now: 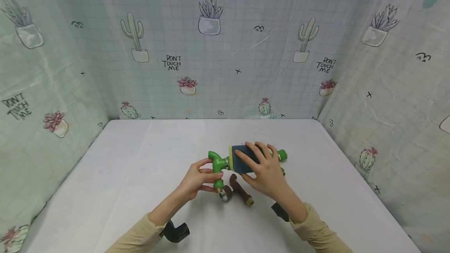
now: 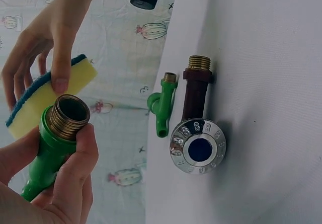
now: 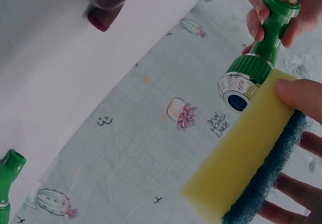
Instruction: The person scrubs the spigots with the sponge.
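My left hand (image 1: 195, 179) grips a green tap (image 1: 218, 165) by its body, held up over the table. Its brass threaded end (image 2: 65, 117) faces the camera in the left wrist view. In my right hand (image 1: 266, 171) is a sponge (image 1: 242, 162), yellow on one side with a dark blue scouring layer on the other. The thumb presses the yellow side (image 3: 236, 148), and the other fingers spread over the scouring layer. The sponge's yellow face is turned to the tap's chrome numbered knob (image 3: 236, 90) and overlaps its edge in the right wrist view.
A brown tap (image 1: 241, 190) with a chrome knob lies on the white table (image 1: 140, 167) below the hands. Behind the right hand lies another green tap (image 1: 283, 155). Black taps are near each forearm, one left (image 1: 177, 232) and one right (image 1: 279, 211). Patterned cloth walls surround the table.
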A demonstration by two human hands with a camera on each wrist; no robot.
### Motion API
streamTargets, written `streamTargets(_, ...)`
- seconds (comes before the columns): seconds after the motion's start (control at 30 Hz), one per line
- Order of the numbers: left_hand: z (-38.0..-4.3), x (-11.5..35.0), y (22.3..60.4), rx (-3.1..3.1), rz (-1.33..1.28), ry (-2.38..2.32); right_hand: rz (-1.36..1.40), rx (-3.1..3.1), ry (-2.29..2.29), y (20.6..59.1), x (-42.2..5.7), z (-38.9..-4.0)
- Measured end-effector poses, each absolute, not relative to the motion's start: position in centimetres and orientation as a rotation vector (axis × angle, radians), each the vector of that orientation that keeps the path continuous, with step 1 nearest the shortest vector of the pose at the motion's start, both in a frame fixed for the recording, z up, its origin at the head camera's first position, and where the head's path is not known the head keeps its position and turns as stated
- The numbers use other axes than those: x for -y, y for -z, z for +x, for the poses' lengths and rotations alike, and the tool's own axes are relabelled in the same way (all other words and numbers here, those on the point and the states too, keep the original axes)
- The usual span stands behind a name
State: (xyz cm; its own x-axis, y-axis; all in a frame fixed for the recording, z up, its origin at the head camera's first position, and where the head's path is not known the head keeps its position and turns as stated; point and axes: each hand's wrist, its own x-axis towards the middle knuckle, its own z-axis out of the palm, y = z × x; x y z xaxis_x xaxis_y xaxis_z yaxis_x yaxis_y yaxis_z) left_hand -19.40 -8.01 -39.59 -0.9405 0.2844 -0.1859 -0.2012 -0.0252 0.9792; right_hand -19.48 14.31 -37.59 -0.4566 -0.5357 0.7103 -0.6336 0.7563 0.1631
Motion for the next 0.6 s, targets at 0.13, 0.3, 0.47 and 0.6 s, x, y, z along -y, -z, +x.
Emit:
streamTargets(0.13, -19.61, 7.95, 39.50, -1.923, 0.098, -2.046, 0.920, 2.195, -0.121, 37.83, -14.46, -19.24)
streamTargets(0.3, -19.74, 7.81, 39.56, -1.928, 0.086, -2.056, 0.931, 2.225, -0.110, 37.98, -14.50, -18.95)
streamTargets(0.47, -19.80, 7.68, 39.80, -1.906, 0.076, -2.059, 0.897, 2.231, -0.140, 37.83, -14.48, -19.03)
streamTargets(0.6, -19.91, 7.64, 39.91, -1.840, 0.110, -2.054, 0.862, 2.238, -0.193, 37.71, -14.59, -19.11)
